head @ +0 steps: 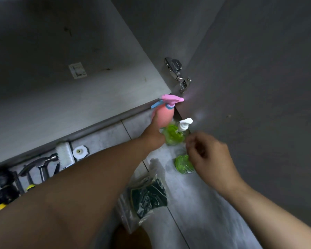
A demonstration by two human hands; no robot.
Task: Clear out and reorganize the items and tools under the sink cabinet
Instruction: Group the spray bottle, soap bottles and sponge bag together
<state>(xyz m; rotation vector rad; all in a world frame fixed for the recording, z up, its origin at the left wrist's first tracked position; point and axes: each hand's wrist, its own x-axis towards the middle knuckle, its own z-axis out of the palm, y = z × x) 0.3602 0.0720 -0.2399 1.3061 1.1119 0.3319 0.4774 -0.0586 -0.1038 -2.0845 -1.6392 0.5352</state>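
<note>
Across the far left, I see the grey cabinet floor (61,97), with its front edge running on a slant down to the left. On the right the open door (258,69) fills that whole side. Nearer to me lies the pale tile floor (196,203).

My view of the left hand (153,135) shows it reaching far out, gripping the pink spray bottle (164,115). Its thumb lies up along the body, and the other fingers are hidden behind. The bottle is upright at the cabinet's right front corner, close to the door. The right hand (208,155) hangs just right of it, with fingers curled close together over the top of a green bottle (182,163) that stands on the tiles. Blur stops me from telling whether they hold it.

A clear bag (145,198) with dark green pads inside lies on the tiles near me, between the two forearms. A green pump bottle (172,134) with a white head stands just beyond the left hand, beside the spray bottle and beyond the other green one.

Along the cabinet's front edge at left, tools lie in a row: a hammer (41,164), then a white brush (65,154), then a white plastic fitting (80,151). Some dark and yellow-tipped things lie further left, too dim for me to name.

A metal hinge (178,74) joins door and cabinet. A small sticker (77,70) sits on the cabinet floor.
</note>
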